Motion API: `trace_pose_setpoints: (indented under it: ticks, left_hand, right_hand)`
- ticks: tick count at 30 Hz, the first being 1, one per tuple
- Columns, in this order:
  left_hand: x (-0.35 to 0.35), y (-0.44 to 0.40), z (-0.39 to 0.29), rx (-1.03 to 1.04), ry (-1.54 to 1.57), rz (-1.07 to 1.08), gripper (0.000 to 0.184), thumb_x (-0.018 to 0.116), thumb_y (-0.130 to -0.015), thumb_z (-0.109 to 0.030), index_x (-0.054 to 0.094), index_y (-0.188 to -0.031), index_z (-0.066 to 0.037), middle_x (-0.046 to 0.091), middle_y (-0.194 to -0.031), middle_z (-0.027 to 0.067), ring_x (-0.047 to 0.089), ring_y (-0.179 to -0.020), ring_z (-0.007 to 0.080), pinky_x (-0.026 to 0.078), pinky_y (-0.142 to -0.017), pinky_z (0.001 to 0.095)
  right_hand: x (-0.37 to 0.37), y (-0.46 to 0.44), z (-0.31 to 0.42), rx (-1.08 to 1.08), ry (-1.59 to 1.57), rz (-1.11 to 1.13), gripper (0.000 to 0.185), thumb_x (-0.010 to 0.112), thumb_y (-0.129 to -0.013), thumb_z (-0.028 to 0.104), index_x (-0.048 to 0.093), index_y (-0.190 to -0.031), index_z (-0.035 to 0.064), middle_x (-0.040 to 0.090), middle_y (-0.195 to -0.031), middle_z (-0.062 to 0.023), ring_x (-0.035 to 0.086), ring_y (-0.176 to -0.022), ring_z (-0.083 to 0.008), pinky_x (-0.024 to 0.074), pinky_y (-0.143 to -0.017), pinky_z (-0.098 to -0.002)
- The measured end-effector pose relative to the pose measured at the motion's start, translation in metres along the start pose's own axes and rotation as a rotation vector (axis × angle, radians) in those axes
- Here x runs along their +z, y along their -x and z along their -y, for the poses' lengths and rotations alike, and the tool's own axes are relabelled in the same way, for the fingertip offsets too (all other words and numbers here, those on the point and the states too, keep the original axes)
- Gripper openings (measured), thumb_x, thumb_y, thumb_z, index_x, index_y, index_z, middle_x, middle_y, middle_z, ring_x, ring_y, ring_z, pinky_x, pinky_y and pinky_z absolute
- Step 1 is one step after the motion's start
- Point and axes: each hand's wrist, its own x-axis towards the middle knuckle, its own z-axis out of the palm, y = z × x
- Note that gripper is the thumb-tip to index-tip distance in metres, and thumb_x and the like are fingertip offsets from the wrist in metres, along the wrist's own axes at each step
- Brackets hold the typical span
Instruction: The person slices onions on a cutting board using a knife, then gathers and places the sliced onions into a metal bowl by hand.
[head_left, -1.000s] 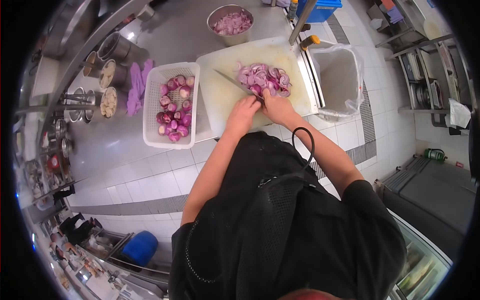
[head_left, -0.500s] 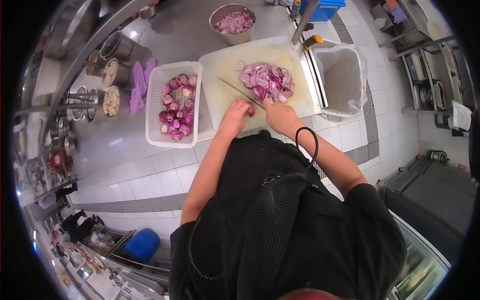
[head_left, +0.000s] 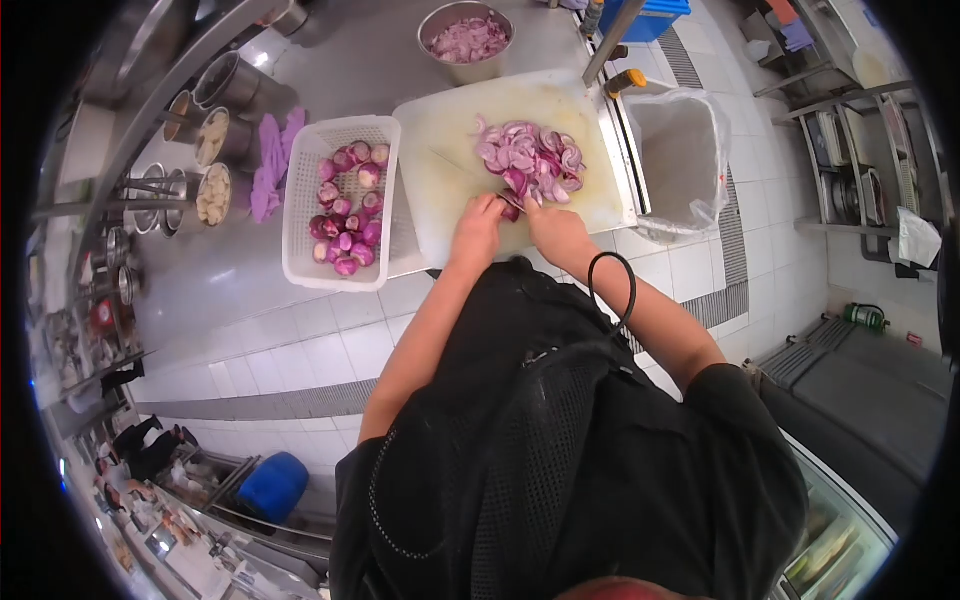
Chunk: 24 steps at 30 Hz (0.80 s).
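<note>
Bare hands work close together at the near edge of a white board [head_left: 435, 125], the left hand [head_left: 477, 230] with bent fingers gripping a purple onion piece [head_left: 511, 213], the right hand [head_left: 557, 232] closed around the handle of a knife [head_left: 473, 177]. The blade points away to the left across the board, its heel beside the onion piece; whether its edge touches the board cannot be told. Just beyond the right hand lies a loose heap of sliced onion [head_left: 530, 160]. Past the board's far edge, a metal bowl [head_left: 466, 72] holds chopped onion [head_left: 470, 40]. Left of the board, a white basket [head_left: 393, 165] carries peeled onions [head_left: 346, 266], with a purple cloth [head_left: 268, 172] beside it on the steel counter [head_left: 205, 295] and metal tins [head_left: 238, 190] of pale pieces farther left. At right, a lined bin [head_left: 685, 150] stands by the counter's end, near a yellow-topped bottle [head_left: 625, 82].
</note>
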Motion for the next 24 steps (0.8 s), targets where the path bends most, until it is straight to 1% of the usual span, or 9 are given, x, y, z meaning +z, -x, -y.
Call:
trace_pose_setpoints:
  ticks: [2,5,9,11,14,17,20,23,24]
  left_hand:
    - [0.0,0.005,0.001,-0.02,0.006,0.011,0.022,0.061,-0.088,0.002,0.063,-0.109,-0.004,0.062,-0.113,0.0144,0.06,-0.11,0.0371,0.052,-0.095,0.0456]
    - [0.004,0.006,0.006,-0.016,-0.022,0.043,0.026,0.058,-0.088,0.003,0.063,-0.113,-0.005,0.062,-0.118,0.015,0.06,-0.111,0.0371,0.051,-0.096,0.0458]
    - [0.008,0.006,0.004,-0.018,-0.002,-0.03,0.029,0.057,-0.087,0.004,0.062,-0.114,-0.005,0.061,-0.121,0.015,0.06,-0.113,0.0372,0.051,-0.098,0.0453]
    - [0.007,0.009,0.007,-0.003,-0.027,-0.012,0.032,0.057,-0.086,0.004,0.062,-0.116,-0.004,0.061,-0.122,0.0149,0.059,-0.115,0.0373,0.052,-0.098,0.045]
    - [0.006,0.009,0.008,-0.013,-0.044,0.031,0.033,0.056,-0.086,0.004,0.062,-0.117,-0.004,0.061,-0.123,0.015,0.059,-0.115,0.0377,0.052,-0.098,0.0455]
    - [0.01,0.011,0.008,-0.017,-0.024,-0.019,0.033,0.056,-0.086,0.004,0.062,-0.117,-0.004,0.061,-0.123,0.0153,0.06,-0.114,0.0378,0.052,-0.098,0.0457]
    - [0.013,0.012,0.016,0.002,-0.055,0.007,0.033,0.056,-0.086,0.004,0.062,-0.117,-0.004,0.061,-0.122,0.0156,0.06,-0.114,0.0379,0.052,-0.097,0.0458]
    - [0.013,0.01,0.014,-0.012,-0.049,0.008,0.031,0.057,-0.086,0.003,0.063,-0.115,-0.004,0.062,-0.122,0.0159,0.06,-0.114,0.0378,0.052,-0.097,0.0461]
    - [0.013,0.01,0.012,-0.016,-0.047,0.008,0.031,0.057,-0.086,0.003,0.063,-0.115,-0.004,0.062,-0.122,0.0159,0.06,-0.114,0.0378,0.052,-0.097,0.0461]
  right_hand:
    - [0.002,-0.005,-0.004,-0.087,0.028,-0.067,0.021,0.054,-0.095,0.01,0.056,-0.114,0.0002,0.074,-0.086,-0.0222,0.074,-0.08,-0.042,0.0588,-0.068,-0.0516]
    - [-0.028,0.009,0.006,-0.088,-0.021,-0.039,0.021,0.054,-0.096,0.011,0.057,-0.114,0.0009,0.074,-0.086,-0.0221,0.074,-0.079,-0.0426,0.0588,-0.068,-0.0517]
    - [-0.002,0.001,0.004,-0.006,-0.018,-0.008,0.022,0.059,-0.091,0.006,0.058,-0.112,-0.0006,0.075,-0.083,-0.0208,0.076,-0.08,-0.0386,0.0603,-0.07,-0.0476]
    - [-0.008,-0.002,0.004,-0.065,0.002,-0.057,0.021,0.059,-0.092,0.006,0.058,-0.111,-0.0003,0.074,-0.082,-0.0202,0.076,-0.079,-0.0391,0.0599,-0.07,-0.0484]
    - [-0.042,0.014,0.016,-0.038,0.002,-0.008,0.019,0.059,-0.092,0.008,0.059,-0.11,0.0,0.074,-0.083,-0.021,0.076,-0.08,-0.0394,0.0595,-0.07,-0.0489]
    - [0.013,0.002,-0.002,-0.008,-0.061,-0.011,0.022,0.055,-0.095,0.013,0.059,-0.112,-0.0008,0.074,-0.086,-0.0224,0.074,-0.081,-0.0424,0.0582,-0.07,-0.0528]
    - [-0.001,-0.003,0.002,-0.037,-0.02,-0.062,0.023,0.055,-0.095,0.013,0.058,-0.113,-0.0011,0.074,-0.086,-0.0229,0.074,-0.08,-0.0419,0.0583,-0.07,-0.0523]
    - [-0.03,0.008,0.007,-0.045,-0.027,-0.006,0.022,0.055,-0.095,0.013,0.058,-0.112,-0.0008,0.073,-0.085,-0.0233,0.074,-0.079,-0.0418,0.0583,-0.069,-0.052]
    - [-0.02,0.008,0.006,-0.046,-0.026,-0.002,0.022,0.055,-0.095,0.013,0.058,-0.112,-0.0008,0.073,-0.085,-0.0233,0.074,-0.079,-0.0418,0.0583,-0.069,-0.052]
